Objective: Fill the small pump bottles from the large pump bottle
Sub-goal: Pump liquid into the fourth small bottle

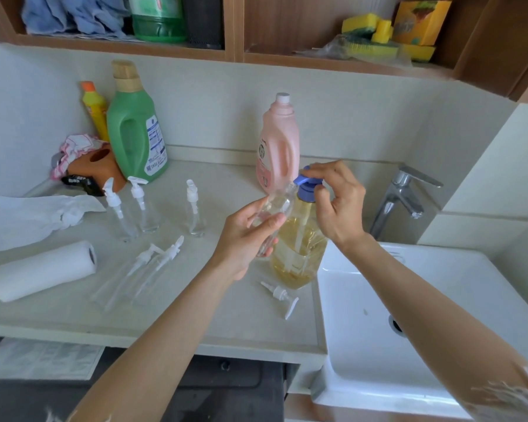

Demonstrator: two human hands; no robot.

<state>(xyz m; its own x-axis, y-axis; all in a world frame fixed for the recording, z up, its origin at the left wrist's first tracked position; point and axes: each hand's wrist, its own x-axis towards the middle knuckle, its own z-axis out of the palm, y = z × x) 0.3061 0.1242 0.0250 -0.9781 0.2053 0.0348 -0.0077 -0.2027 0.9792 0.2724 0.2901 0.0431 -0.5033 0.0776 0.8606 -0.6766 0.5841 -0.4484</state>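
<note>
Countertop [232,315]; clear bottle [275,208] barely discernible

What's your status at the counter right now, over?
Left hand grips open small bottle, tilted to the spout. Right hand on large bottle's blue pump. Loose pump lies nearby, nothing blocking.

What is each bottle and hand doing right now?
Big bottle: upright, part full of yellow liquid.
Small bottle: open, tilted, held under the blue pump.
Left hand: grips small bottle.
Right hand: on the pump.
Loose pump: lying on counter.
</note>
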